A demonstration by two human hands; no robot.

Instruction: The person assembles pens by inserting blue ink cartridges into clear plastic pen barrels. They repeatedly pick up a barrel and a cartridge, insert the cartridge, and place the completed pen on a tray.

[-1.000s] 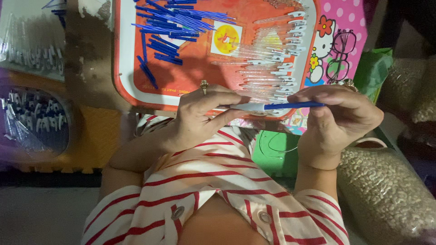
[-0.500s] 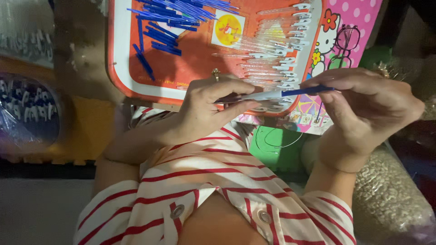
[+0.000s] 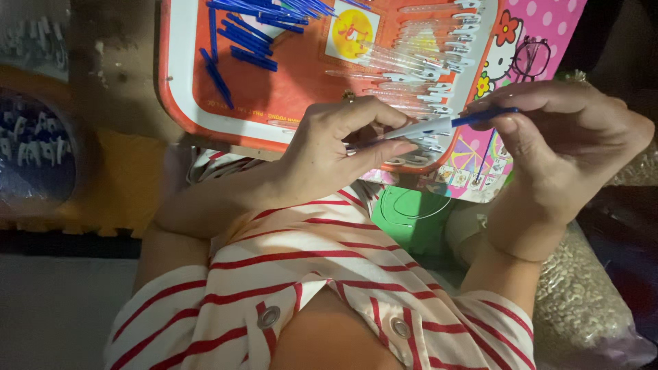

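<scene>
Assembly step: left hand (image 3: 329, 154) fingers pinch the clear pen barrel (image 3: 421, 127); right hand (image 3: 558, 140) fingers pinch the blue refill (image 3: 490, 115), partly inserted. Next: push straight along the axis.

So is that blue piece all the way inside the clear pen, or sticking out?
Sticking out. The blue piece extends from the clear pen barrel's end, pinched by the right hand; the left hand holds the barrel.
</scene>
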